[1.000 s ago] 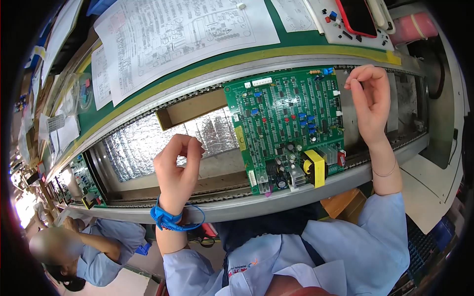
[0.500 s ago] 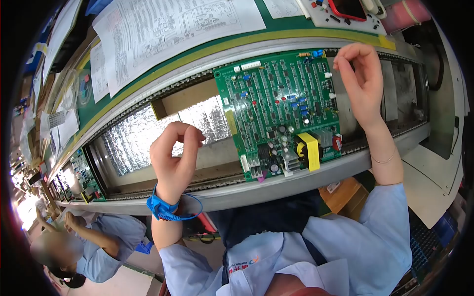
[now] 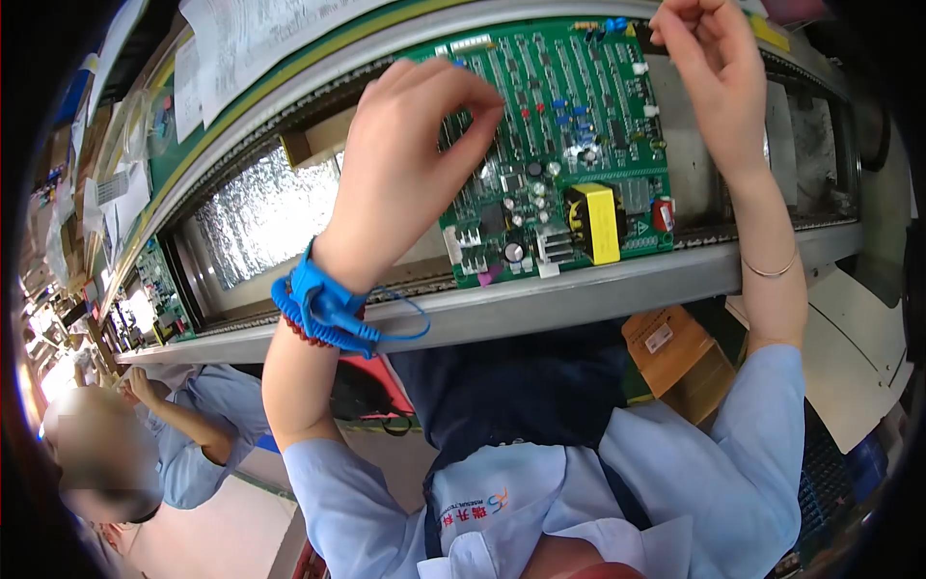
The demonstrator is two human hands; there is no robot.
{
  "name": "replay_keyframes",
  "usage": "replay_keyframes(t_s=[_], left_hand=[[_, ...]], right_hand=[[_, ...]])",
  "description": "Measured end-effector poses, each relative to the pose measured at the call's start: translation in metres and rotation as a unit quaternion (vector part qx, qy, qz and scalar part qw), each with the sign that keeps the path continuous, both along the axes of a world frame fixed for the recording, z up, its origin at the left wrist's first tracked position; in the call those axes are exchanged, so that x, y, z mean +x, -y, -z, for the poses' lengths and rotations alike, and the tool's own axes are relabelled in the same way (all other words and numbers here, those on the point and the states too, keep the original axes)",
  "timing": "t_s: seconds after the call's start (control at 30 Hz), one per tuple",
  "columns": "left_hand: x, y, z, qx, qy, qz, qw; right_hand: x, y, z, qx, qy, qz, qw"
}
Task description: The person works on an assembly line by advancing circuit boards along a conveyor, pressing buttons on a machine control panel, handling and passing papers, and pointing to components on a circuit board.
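As the left hand [image 3: 410, 145], fingers curled, moves in over the circuit board [image 3: 550, 145] at ten o'clock, components [image 3: 583, 124] come within reach, right hand [image 3: 719, 87] curled at two o'clock, grips indiscernible.

Part of the circuit board [image 3: 564, 145] out of sight behind the left hand [image 3: 405, 145], paper print [image 3: 251, 39] illegible.

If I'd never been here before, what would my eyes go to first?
Probably the big green circuit board in the upper middle, with a chunky yellow part toward its lower right. Next might be the bright blue wrist strap just below the left hand, which hides some of the board's left side. Farther left, a shiny silvery sheet gleams between the long metal rails.
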State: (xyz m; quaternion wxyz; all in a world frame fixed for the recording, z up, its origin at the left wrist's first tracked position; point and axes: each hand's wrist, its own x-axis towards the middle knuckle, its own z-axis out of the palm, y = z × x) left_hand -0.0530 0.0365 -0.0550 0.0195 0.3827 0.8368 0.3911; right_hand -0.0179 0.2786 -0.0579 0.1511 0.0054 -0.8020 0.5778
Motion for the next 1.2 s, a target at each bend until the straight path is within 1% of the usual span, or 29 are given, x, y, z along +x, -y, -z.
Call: replay_keyframes(t_s=[0.03, 0.07, 0.1, 0.13, 0.17, 0.2, 0.23, 0.27, 0.3, 0.33, 0.37, 0.4, 0.43, 0.47, 0.57, 0.67, 0.77, 0.9, 1.13, 1.2], left_hand=[[-0.001, -0.004, 0.002, -0.01, -0.017, 0.008, 1.0], [-0.001, -0.008, 0.004, -0.019, -0.033, 0.016, 0.999], [-0.002, -0.01, 0.006, -0.022, -0.027, 0.015, 0.999], [-0.003, -0.013, 0.008, -0.039, -0.055, 0.028, 0.997], [-0.003, -0.015, 0.008, -0.055, -0.085, 0.04, 0.994], [-0.001, -0.019, 0.0, -0.057, -0.081, 0.038, 0.994], [0.003, -0.024, -0.011, -0.098, -0.024, 0.02, 0.995], [0.004, -0.028, -0.018, -0.139, 0.033, 0.001, 0.99], [0.005, -0.029, -0.021, -0.118, 0.043, -0.005, 0.992], [0.001, -0.026, -0.012, -0.096, 0.001, 0.016, 0.995], [-0.002, -0.022, 0.009, -0.041, -0.033, 0.02, 0.998], [-0.002, -0.02, 0.019, 0.015, -0.067, 0.023, 0.997], [-0.005, -0.015, 0.025, -0.02, -0.076, 0.024, 0.997], [-0.004, -0.015, 0.021, -0.021, -0.071, 0.018, 0.997], [-0.004, -0.022, 0.004, -0.087, 0.041, 0.001, 0.995], [-0.008, -0.029, -0.014, -0.146, 0.138, -0.012, 0.98], [-0.003, -0.031, -0.028, -0.142, 0.133, 0.007, 0.981], [-0.003, -0.029, -0.027, -0.139, 0.13, 0.015, 0.982], [0.0, -0.031, -0.028, -0.134, 0.104, 0.012, 0.985], [0.002, -0.031, -0.028, -0.137, 0.107, 0.011, 0.985]], right_hand=[[0.001, 0.002, -0.002, -0.003, 0.005, 0.001, 1.0], [0.0, 0.0, 0.0, -0.03, 0.001, -0.009, 0.999], [-0.001, 0.0, 0.006, -0.033, 0.008, -0.01, 0.999], [-0.006, 0.002, 0.013, -0.186, -0.028, -0.077, 0.979], [-0.011, 0.005, 0.02, -0.333, -0.065, -0.142, 0.93], [-0.015, 0.007, 0.026, -0.47, -0.1, -0.201, 0.853], [-0.016, 0.008, 0.029, -0.594, -0.133, -0.254, 0.752], [-0.015, 0.008, 0.029, -0.597, -0.128, -0.253, 0.751], [-0.012, 0.008, 0.025, -0.618, -0.101, -0.245, 0.74], [-0.01, 0.008, 0.021, -0.638, -0.074, -0.238, 0.729], [-0.009, 0.01, 0.019, -0.643, -0.071, -0.233, 0.726], [-0.006, 0.008, 0.012, -0.645, -0.067, -0.233, 0.725], [-0.002, 0.003, 0.003, -0.341, -0.057, -0.146, 0.927], [-0.001, 0.0, -0.002, 0.013, -0.04, -0.043, 0.998], [-0.002, 0.0, -0.001, 0.019, -0.051, -0.047, 0.997], [-0.002, 0.0, -0.002, 0.041, -0.043, -0.058, 0.997], [-0.001, 0.004, -0.003, 0.062, -0.023, -0.075, 0.995], [0.001, 0.009, -0.004, 0.071, -0.007, -0.117, 0.991], [0.004, 0.01, -0.008, 0.116, -0.01, -0.128, 0.985], [0.008, 0.012, -0.017, 0.292, -0.042, -0.187, 0.937]])
